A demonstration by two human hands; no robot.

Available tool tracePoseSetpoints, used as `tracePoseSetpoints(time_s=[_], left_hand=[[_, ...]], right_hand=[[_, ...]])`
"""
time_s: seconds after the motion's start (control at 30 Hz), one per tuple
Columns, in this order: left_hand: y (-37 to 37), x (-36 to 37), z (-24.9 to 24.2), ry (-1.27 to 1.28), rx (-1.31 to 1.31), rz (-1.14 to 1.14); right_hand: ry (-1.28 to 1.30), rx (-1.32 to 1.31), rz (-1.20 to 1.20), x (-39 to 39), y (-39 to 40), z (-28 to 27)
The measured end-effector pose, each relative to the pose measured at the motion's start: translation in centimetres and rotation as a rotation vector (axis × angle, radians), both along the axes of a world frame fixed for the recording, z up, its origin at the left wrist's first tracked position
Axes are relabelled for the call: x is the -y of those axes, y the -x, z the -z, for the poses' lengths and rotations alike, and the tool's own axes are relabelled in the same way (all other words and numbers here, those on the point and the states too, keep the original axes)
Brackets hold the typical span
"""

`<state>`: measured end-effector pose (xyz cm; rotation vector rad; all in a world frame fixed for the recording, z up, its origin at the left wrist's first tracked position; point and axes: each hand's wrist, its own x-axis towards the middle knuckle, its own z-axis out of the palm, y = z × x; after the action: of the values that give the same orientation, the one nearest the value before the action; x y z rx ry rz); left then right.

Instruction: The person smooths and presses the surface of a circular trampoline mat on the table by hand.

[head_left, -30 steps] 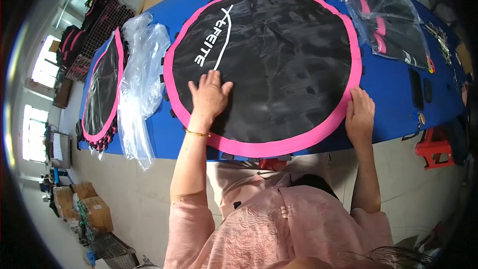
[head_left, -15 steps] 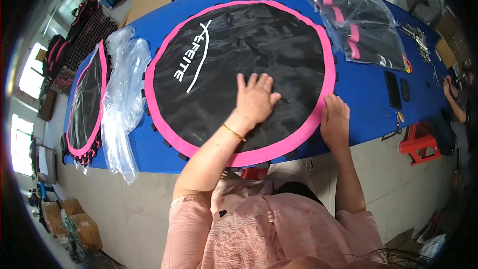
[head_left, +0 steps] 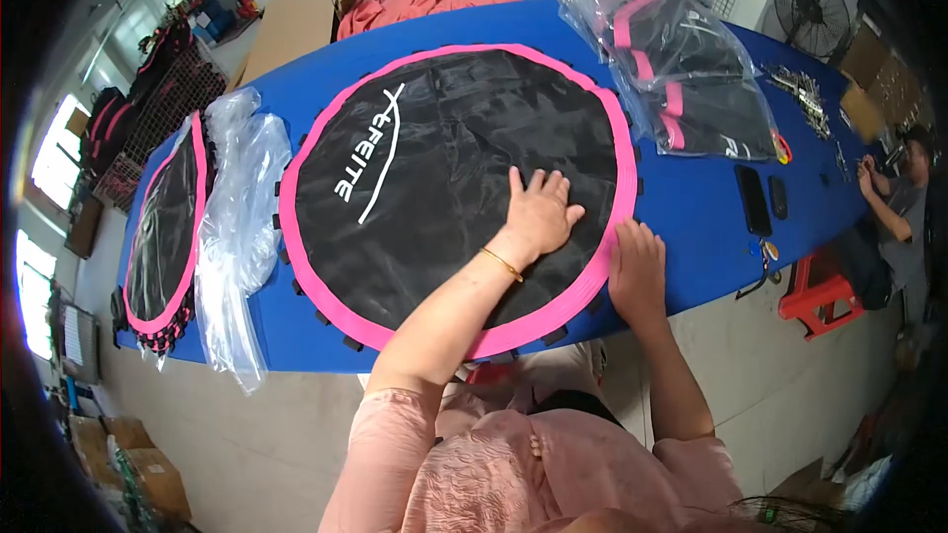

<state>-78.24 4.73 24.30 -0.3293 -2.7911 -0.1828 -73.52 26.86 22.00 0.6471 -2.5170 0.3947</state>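
Note:
A round black trampoline mat (head_left: 425, 266) with a pink border and short black tabs lies flat on the blue table. White lettering runs across its left part. My left hand (head_left: 541, 217) rests palm down on the black fabric, right of the middle, fingers spread. A gold bangle (head_left: 502, 264) circles that wrist. At the mat's right near edge, my right hand (head_left: 639, 271) lies over the pink border with fingers stretched out. Its thumb side touches the border, and neither hand grasps anything.
Clear plastic bags (head_left: 237, 247) and another pink-edged mat (head_left: 168, 227) lie at left. A bagged mat set (head_left: 691, 79) sits far right, near a phone (head_left: 751, 199), keys (head_left: 768, 252) and metal pieces (head_left: 805, 99). A red stool (head_left: 822, 296) and another person (head_left: 904, 207) are at right.
My left hand has slid rightward over the mat's fabric. My right hand stays at the border. The camera view has shifted, so the table sits lower in the picture.

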Motion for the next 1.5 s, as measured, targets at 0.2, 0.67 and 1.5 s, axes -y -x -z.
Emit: tracePoseSetpoints(time_s=[0.2, 0.67, 1.5], left_hand=[[2.8, 4.3, -1.0, 0.05, 0.093, -0.139], [3.1, 2.9, -0.4, 0.005, 0.126, -0.108], [-9.3, 23.9, -1.3, 0.111, 0.283, -0.614]], right_hand=[[0.035, 0.001, -0.002, -0.1, 0.0, 0.2], [0.009, 0.059, -0.011, 0.5, -0.3, -1.6], [0.004, 0.07, 0.03, 0.3, 0.1, -0.9]])
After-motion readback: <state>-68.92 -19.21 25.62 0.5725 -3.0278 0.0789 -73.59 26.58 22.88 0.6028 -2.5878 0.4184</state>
